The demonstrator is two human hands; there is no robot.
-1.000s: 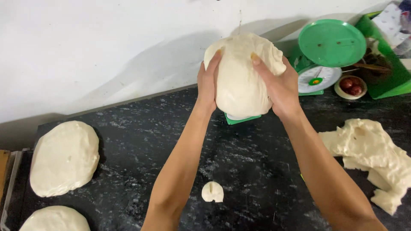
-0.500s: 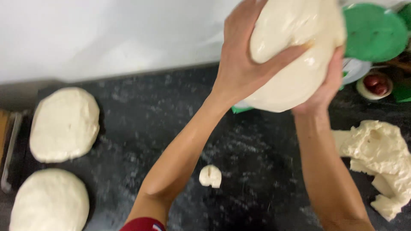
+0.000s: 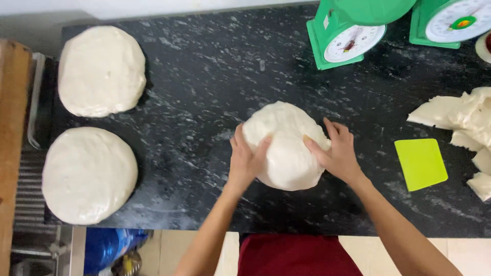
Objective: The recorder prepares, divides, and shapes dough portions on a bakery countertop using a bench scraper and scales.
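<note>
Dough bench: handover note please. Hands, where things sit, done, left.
Left hand and right hand: both cupped on the dough ball, one each side; ball rests on the black counter.
Done: two rounded dough discs at the left, far disc and near disc.
Left: raw dough pieces at the right edge.
Green scraper lies flat right of the ball. Two green scales at the back.

The round green dial scale [image 3: 353, 36] loses its pan at the top edge, and the second green dial scale [image 3: 452, 23] is cropped there too. The torn pile of pale dough scraps [image 3: 463, 122] runs off the right edge. Both palms are hidden against the round white dough ball [image 3: 286, 148].
</note>
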